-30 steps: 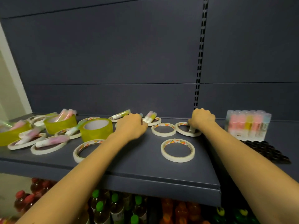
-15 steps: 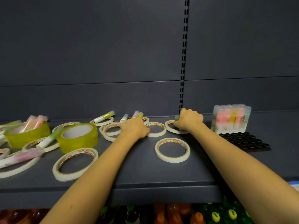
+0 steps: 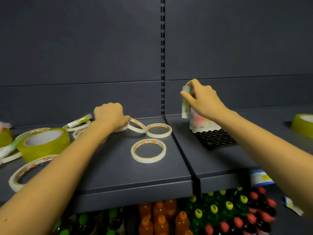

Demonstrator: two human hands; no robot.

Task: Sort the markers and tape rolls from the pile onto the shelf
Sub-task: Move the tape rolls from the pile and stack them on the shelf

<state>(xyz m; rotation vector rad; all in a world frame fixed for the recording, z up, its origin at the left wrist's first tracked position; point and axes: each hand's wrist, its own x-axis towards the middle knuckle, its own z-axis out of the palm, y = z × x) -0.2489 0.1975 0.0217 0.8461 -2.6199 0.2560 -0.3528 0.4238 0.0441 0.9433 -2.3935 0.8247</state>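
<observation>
My right hand (image 3: 201,99) pinches a pale green marker (image 3: 185,104) upright in the air, just left of a row of standing markers (image 3: 204,122) in a black holder tray (image 3: 215,139). My left hand (image 3: 111,115) grips a thin white tape ring (image 3: 136,127) and tilts its edge up off the shelf. Two more thin tape rings lie flat near it, one (image 3: 159,130) at the back and one (image 3: 148,150) nearer me. A wide yellow-green tape roll (image 3: 44,145) and a green marker (image 3: 79,120) lie in the pile at the left.
The dark shelf (image 3: 135,177) has a seam between two boards under my right hand. Another wide yellow-green roll (image 3: 303,124) stands at the far right. More thin rings (image 3: 25,173) lie at the left front. Drink bottles (image 3: 203,216) fill the level below.
My right hand has lifted the green marker off the tape rings and carried it right, up beside the standing markers. My left hand has tipped a thin ring up. The view has shifted right.
</observation>
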